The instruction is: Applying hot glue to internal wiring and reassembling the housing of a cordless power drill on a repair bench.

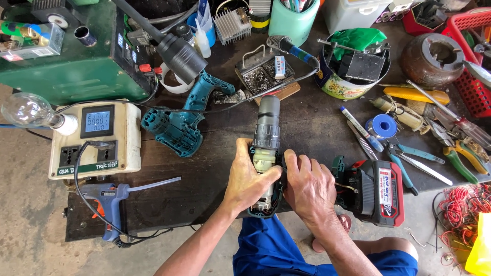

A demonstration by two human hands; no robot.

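A dark, worn wooden table point(317, 128) carries a teal plastic drill housing half point(179, 128), a cream meter box with sockets point(97, 140), a blue glue gun point(110, 202) and scattered pliers point(463, 153).

Bare forearms, no sleeves; blue shorts point(271, 253) cover the lap.

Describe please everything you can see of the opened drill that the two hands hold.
The opened drill lies on the dark workbench, its grey chuck pointing away from the person. One half of its shell is off, so the metal motor and gearbox show inside the remaining teal half. The left hand clasps the body with the thumb on the motor; the right hand presses on its right side. Thin wires run toward the red and black battery.
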